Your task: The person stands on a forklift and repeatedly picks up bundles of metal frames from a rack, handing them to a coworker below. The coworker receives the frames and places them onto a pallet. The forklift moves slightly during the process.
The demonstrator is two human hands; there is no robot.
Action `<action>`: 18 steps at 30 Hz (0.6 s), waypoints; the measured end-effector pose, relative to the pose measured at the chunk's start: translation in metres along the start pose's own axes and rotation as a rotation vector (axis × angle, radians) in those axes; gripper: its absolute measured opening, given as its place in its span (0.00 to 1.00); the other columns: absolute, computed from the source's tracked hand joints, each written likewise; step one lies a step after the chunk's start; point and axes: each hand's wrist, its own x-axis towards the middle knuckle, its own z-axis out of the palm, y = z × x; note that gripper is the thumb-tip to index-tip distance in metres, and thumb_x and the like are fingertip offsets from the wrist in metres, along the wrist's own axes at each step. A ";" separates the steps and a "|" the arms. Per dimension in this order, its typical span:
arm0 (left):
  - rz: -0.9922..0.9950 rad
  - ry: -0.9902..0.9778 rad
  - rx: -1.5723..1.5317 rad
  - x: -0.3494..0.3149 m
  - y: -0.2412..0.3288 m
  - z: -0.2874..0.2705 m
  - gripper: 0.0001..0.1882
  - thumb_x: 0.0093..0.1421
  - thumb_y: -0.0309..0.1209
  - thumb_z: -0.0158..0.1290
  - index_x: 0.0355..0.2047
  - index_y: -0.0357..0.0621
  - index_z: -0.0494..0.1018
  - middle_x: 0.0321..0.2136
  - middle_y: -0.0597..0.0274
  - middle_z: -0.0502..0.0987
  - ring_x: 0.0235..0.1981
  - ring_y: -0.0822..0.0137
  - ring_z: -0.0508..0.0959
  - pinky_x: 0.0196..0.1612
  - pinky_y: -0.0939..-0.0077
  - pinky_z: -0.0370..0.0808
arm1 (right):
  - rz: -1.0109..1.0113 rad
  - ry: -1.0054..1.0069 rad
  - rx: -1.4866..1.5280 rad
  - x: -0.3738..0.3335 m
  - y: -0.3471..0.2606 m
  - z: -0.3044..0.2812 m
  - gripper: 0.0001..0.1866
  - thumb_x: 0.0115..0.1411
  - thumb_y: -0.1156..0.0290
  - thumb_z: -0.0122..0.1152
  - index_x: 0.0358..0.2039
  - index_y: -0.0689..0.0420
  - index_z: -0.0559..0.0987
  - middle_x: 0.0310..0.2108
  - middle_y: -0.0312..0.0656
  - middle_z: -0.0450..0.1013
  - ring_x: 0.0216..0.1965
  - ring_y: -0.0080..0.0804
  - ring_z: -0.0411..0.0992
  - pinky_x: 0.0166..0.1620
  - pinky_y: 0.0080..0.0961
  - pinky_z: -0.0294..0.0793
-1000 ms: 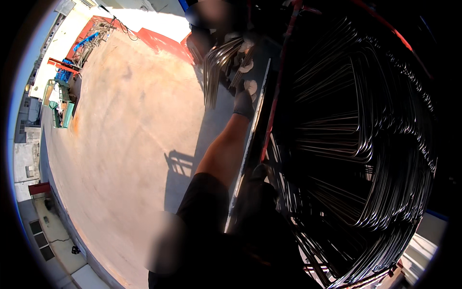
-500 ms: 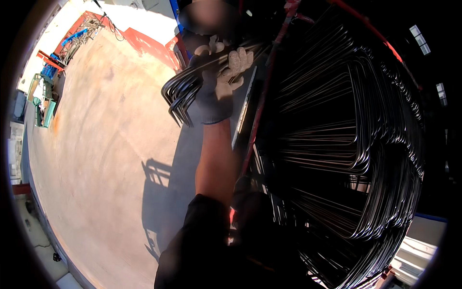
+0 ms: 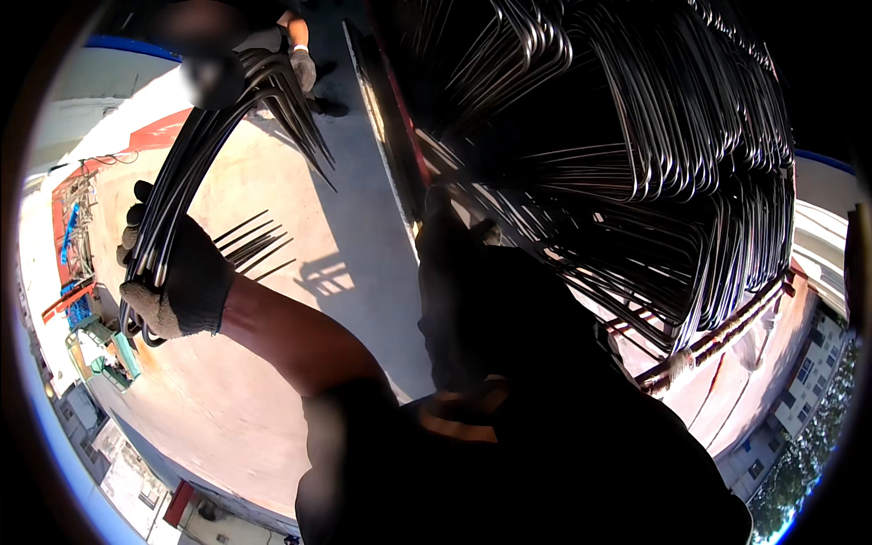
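Observation:
My left hand (image 3: 186, 277), in a dark glove with a pale palm, is closed around a bundle of bent steel rods (image 3: 195, 145). The bundle slants up and away from my fist, and its far bend curves over to the right. Straight rod ends (image 3: 257, 243) stick out beside my wrist. Near that far bend are a co-worker's blurred upper body and a gloved hand (image 3: 302, 69), which hangs apart from the rods. I cannot make out my right hand; the dark area below the rack hides whatever is there.
To the right, a large stack of bent steel rods (image 3: 672, 136) rests in a rack with a red rail (image 3: 409, 136). Concrete ground (image 3: 209, 400) stretches out on the left, with a green cart (image 3: 113, 354) at its edge. A bar wrapped in cord (image 3: 718, 336) runs along the stack's near end.
My left hand has swung left and nearer with the rod bundle, away from the co-worker's gloved hands. The view has turned, and the stack appears higher in it.

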 end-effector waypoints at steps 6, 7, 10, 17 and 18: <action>-0.386 -0.069 0.310 -0.073 0.026 0.063 0.08 0.57 0.26 0.53 0.33 0.31 0.75 0.31 0.48 0.79 0.44 0.42 0.80 0.71 0.31 0.64 | 0.294 0.051 -0.032 -0.085 0.125 -0.077 0.19 0.71 0.54 0.63 0.43 0.60 0.79 0.43 0.46 0.80 0.44 0.42 0.79 0.45 0.38 0.78; -0.509 -0.136 0.359 -0.080 0.027 0.053 0.06 0.56 0.25 0.55 0.32 0.37 0.77 0.34 0.52 0.78 0.45 0.47 0.79 0.69 0.37 0.68 | 0.363 0.070 -0.045 -0.104 0.144 -0.085 0.19 0.71 0.55 0.63 0.43 0.60 0.79 0.43 0.46 0.80 0.44 0.42 0.79 0.45 0.38 0.78; -0.537 -0.177 0.406 -0.139 0.038 0.061 0.04 0.55 0.24 0.57 0.32 0.43 0.79 0.38 0.56 0.76 0.44 0.53 0.76 0.65 0.44 0.70 | 0.458 0.051 -0.078 -0.121 0.202 -0.108 0.19 0.71 0.55 0.63 0.42 0.60 0.79 0.42 0.45 0.80 0.43 0.42 0.79 0.45 0.38 0.78; -0.694 -0.309 0.397 -0.191 0.063 0.071 0.20 0.51 0.27 0.61 0.43 0.33 0.72 0.36 0.58 0.76 0.44 0.58 0.76 0.61 0.58 0.72 | 0.346 0.128 0.025 -0.130 0.203 -0.120 0.18 0.71 0.55 0.63 0.42 0.60 0.79 0.41 0.45 0.80 0.42 0.42 0.80 0.44 0.38 0.78; -0.668 -0.214 0.459 -0.200 0.062 0.079 0.20 0.51 0.27 0.61 0.44 0.32 0.74 0.37 0.58 0.77 0.44 0.58 0.76 0.60 0.59 0.72 | 0.257 0.137 0.115 -0.116 0.178 -0.121 0.18 0.71 0.55 0.63 0.42 0.60 0.79 0.41 0.45 0.80 0.42 0.42 0.80 0.44 0.38 0.78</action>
